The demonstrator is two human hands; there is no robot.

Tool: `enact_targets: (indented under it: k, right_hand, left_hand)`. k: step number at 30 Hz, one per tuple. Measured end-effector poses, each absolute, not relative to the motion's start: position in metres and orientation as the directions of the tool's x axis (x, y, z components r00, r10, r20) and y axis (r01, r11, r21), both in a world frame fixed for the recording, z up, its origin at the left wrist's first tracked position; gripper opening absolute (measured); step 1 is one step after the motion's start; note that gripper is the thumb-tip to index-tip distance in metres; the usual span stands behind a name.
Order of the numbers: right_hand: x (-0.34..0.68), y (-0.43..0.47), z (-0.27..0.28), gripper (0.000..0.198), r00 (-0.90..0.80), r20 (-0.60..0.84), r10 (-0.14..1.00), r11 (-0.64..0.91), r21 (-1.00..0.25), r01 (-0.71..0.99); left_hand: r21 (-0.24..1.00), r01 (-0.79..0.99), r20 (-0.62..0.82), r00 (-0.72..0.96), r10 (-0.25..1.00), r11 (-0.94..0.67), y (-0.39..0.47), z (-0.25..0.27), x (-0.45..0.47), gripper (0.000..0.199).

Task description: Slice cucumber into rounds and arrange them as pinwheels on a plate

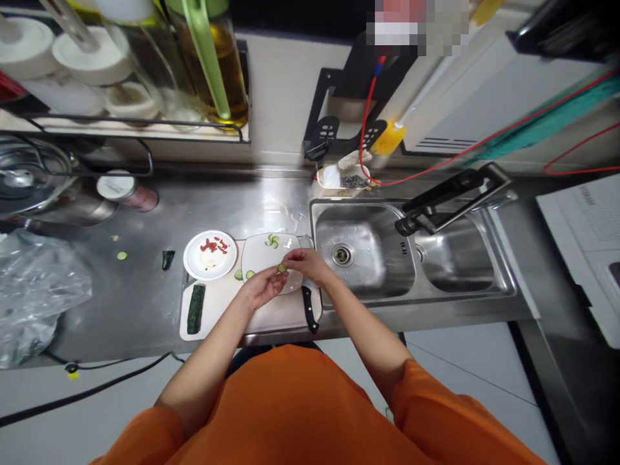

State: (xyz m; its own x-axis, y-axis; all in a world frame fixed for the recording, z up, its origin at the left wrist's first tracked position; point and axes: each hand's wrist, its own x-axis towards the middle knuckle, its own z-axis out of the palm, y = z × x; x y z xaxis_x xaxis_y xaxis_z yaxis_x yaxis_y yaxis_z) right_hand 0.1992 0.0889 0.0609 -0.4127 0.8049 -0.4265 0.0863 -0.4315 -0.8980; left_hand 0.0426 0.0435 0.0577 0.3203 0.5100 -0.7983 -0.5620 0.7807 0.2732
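A small cucumber slice (281,268) is pinched between the fingertips of my left hand (264,288) and my right hand (307,265), which meet over a square white plate (259,254). My left palm is turned up. Several curved cucumber pieces (272,241) form a small cluster on the far part of that plate. Two loose slices (239,275) lie by my left hand. Under the plate is a white cutting board (217,318), with a length of dark green cucumber (196,309) on its left and a black-handled knife (310,311) on its right.
Left of the square plate, a round white plate (190,261) holds small red pieces. A cucumber end (167,259) lies on the steel counter (140,310). To the right are a double sink (368,258) and black faucet (436,200). A plastic bag (41,290) sits far left.
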Motion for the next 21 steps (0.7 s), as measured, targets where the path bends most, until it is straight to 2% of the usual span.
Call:
enact_targets:
  k: [4,8,11,13,16,21]
  right_hand:
    - [0.211,0.096,0.055,0.020,-0.386,-0.422,0.820,-0.384,-0.906,0.176]
    - [0.220,0.103,0.046,0.020,-0.364,-0.417,0.833,-0.307,-0.896,0.322]
    - [0.223,0.107,0.038,0.015,-0.324,-0.399,0.857,-0.225,-0.858,0.461]
    - [0.224,0.108,0.034,0.013,-0.299,-0.392,0.870,-0.169,-0.806,0.567]
    - [0.222,0.111,0.031,0.012,-0.280,-0.395,0.875,-0.075,-0.682,0.727]
    - [0.215,0.110,0.038,0.017,-0.288,-0.401,0.869,0.101,-0.427,0.899]
  left_hand:
    - [0.342,-0.559,-0.781,0.278,0.560,0.755,0.051,0.052,0.049,0.010]
    - [0.539,-0.443,-0.765,0.099,0.637,0.716,0.058,0.042,0.054,0.019]
    - [0.731,-0.150,-0.678,-0.047,0.733,0.666,0.060,0.035,0.058,0.018]
    - [0.794,0.123,-0.587,-0.103,0.803,0.596,0.062,0.032,0.061,0.014]
    - [0.772,0.434,-0.457,-0.130,0.880,0.464,0.064,0.030,0.065,0.008]
    - [0.698,0.641,-0.368,-0.061,0.928,0.319,0.065,0.026,0.071,0.011]
